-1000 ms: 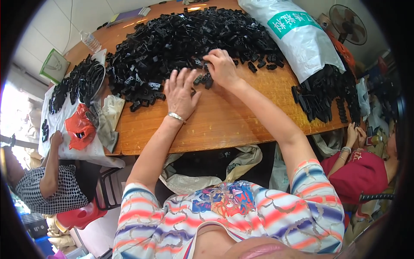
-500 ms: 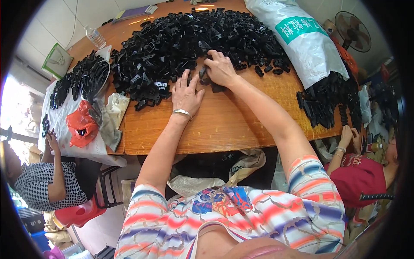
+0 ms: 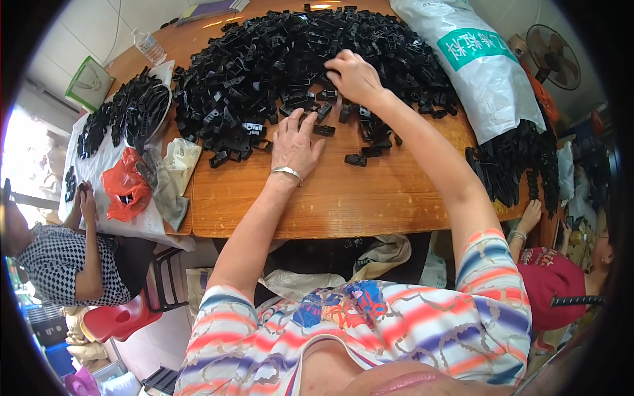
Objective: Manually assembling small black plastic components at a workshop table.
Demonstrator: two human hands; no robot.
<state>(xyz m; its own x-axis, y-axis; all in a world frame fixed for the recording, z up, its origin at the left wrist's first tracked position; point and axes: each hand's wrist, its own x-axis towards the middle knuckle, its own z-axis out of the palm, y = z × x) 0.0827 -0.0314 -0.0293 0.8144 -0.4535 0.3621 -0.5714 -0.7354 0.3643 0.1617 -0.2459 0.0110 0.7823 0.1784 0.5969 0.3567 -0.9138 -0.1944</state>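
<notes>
A big heap of small black plastic parts (image 3: 264,72) covers the far half of the brown wooden table (image 3: 284,211). At its near edge my left hand (image 3: 296,145), a silver bracelet on the wrist, lies palm down with fingers stretched, their tips touching a few parts. My right hand (image 3: 356,79) is farther in, over the middle of the heap, its fingers curled in together. Whatever they may hold is hidden. Between and in front of my hands lie several loose pieces, among them a black plastic part (image 3: 355,160) nearest to me.
A white sack (image 3: 479,72) lies at the right, black strips (image 3: 498,171) by its mouth. On the left are a plate of long black pieces (image 3: 142,105), a red plastic bag (image 3: 125,191) and a bottle (image 3: 150,47). Co-workers sit at either side; a fan (image 3: 555,56) stands back right.
My right hand has moved away from me, deeper over the heap, and its fingers have curled. Several parts now lie spread on the wood near my hands. My left hand has shifted slightly right.
</notes>
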